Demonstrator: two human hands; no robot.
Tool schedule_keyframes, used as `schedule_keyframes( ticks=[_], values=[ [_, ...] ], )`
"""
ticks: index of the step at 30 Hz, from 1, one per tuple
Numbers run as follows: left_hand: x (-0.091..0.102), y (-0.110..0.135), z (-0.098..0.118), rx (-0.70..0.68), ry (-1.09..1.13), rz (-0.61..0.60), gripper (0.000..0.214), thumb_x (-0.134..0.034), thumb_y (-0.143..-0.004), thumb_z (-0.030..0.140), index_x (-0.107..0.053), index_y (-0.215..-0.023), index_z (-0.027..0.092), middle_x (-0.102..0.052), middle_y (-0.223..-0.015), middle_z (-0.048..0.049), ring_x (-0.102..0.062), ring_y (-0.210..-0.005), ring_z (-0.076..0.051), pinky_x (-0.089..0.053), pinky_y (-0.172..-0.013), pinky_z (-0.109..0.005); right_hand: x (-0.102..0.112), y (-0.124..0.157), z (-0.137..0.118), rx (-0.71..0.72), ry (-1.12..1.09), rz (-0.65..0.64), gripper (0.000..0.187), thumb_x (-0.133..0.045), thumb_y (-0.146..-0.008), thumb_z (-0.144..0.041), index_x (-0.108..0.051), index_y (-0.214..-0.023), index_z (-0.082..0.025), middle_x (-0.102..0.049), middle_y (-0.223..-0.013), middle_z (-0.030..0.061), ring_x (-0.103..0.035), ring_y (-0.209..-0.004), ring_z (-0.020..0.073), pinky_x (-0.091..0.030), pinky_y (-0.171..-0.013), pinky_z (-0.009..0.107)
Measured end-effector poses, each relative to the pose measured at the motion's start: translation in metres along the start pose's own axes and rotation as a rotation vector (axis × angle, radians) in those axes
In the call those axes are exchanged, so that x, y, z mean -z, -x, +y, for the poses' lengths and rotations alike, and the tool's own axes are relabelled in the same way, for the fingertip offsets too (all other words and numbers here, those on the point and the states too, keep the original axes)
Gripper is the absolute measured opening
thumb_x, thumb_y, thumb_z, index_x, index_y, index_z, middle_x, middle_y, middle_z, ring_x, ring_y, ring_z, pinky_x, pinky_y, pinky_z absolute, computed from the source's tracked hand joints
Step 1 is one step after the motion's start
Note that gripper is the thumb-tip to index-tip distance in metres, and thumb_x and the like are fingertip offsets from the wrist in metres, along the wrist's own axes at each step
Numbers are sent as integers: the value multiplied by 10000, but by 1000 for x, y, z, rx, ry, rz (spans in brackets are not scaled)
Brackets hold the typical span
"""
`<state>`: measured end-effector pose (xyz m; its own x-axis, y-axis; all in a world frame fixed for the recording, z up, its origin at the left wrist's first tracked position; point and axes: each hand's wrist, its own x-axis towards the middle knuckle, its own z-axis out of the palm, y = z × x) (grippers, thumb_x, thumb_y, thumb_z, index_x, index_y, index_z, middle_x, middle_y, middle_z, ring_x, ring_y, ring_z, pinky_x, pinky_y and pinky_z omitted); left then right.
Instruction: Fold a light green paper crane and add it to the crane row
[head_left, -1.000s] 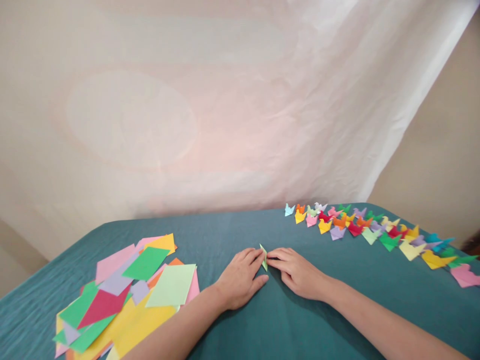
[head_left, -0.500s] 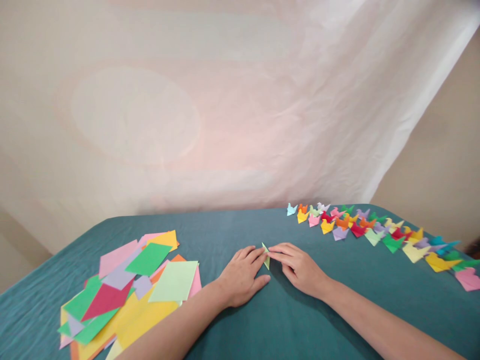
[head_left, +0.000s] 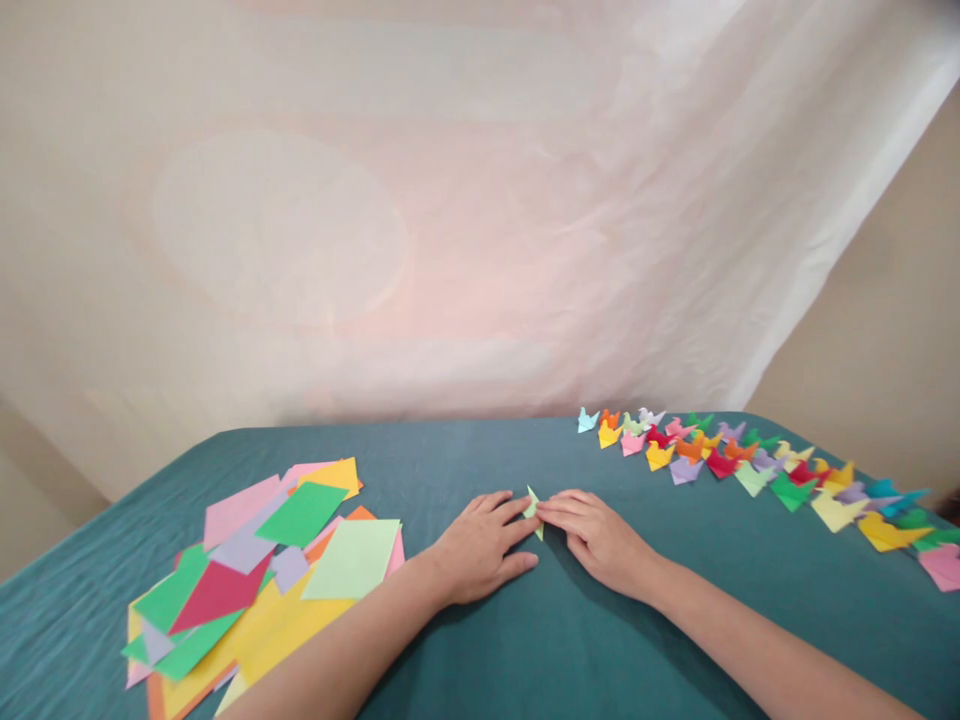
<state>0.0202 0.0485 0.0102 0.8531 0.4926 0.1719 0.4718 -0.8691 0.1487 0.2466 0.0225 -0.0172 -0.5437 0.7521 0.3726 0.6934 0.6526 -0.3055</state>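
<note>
A small folded piece of light green paper (head_left: 533, 503) lies on the cloth between my two hands, narrow and pointed at its far and near ends. My left hand (head_left: 484, 550) rests flat with its fingers spread and the fingertips pressing the paper's left side. From the right, my right hand (head_left: 600, 540) has its fingers close together, their tips on the paper's right edge. Its thumb is bent beneath and partly hidden. Fingertips cover the middle of the paper, so its folds cannot be made out.
A loose pile of coloured paper sheets (head_left: 292, 625) spreads at the left, partly under my left forearm. Several folded paper birds (head_left: 754, 478) stand in rows along the right side. Dark green cloth (head_left: 450, 455) covers the table, with a pale curtain (head_left: 465, 240) behind it.
The view has shifted slightly. My right fingers have drawn closer together and overlap the paper's edge a little more. My left hand stays on the paper.
</note>
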Motion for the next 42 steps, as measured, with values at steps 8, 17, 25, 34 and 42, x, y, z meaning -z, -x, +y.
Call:
schedule_keyframes(
  ticks=[8, 17, 25, 34, 42],
  values=[
    [5, 2, -2, -56, -17, -20, 437, -393, -897, 479, -432, -1295, 305, -385, -1391, -41, -354, -1261, -262, -303, -1028, -431, 4, -4, -7, -35, 94, -115, 485, -394, -862, -83, -440, -1310, -263, -551, -1201, 58, -452, -1079, 206, -369, -900, 376],
    [9, 2, 1, -56, -15, -19, 449, -423, -877, 501, -443, -1286, 317, -391, -1385, -43, -383, -1240, -275, -328, -1009, -434, 5, -9, -15, -85, 204, -154, 455, -406, -879, -130, -423, -1317, -254, -507, -1234, 78, -433, -1106, 225, -354, -885, 357],
    [7, 3, 0, -54, -15, -10, 458, -424, -870, 516, -445, -1284, 321, -377, -1393, -47, -394, -1231, -277, -329, -1004, -433, 1, -16, -16, -124, 292, -156, 408, -412, -861, -119, -481, -1257, -191, -513, -1163, 104, -456, -1032, 231, -367, -846, 355],
    [5, 3, -1, -54, -28, -8, 475, -420, -866, 527, -426, -1297, 326, -380, -1389, -54, -400, -1225, -280, -333, -997, -439, -6, -26, -16, -152, 446, -165, 401, -405, -865, -111, -476, -1255, -169, -528, -1094, 112, -468, -957, 249, -390, -759, 357],
    [6, 4, 0, -58, -32, -2, 469, -419, -867, 524, -440, -1287, 316, -394, -1377, -66, -403, -1222, -285, -337, -994, -440, -5, -35, -15, -164, 430, -161, 341, -414, -882, -135, -516, -1203, -185, -534, -1026, 102, -465, -943, 230, -387, -747, 329]
  ],
)
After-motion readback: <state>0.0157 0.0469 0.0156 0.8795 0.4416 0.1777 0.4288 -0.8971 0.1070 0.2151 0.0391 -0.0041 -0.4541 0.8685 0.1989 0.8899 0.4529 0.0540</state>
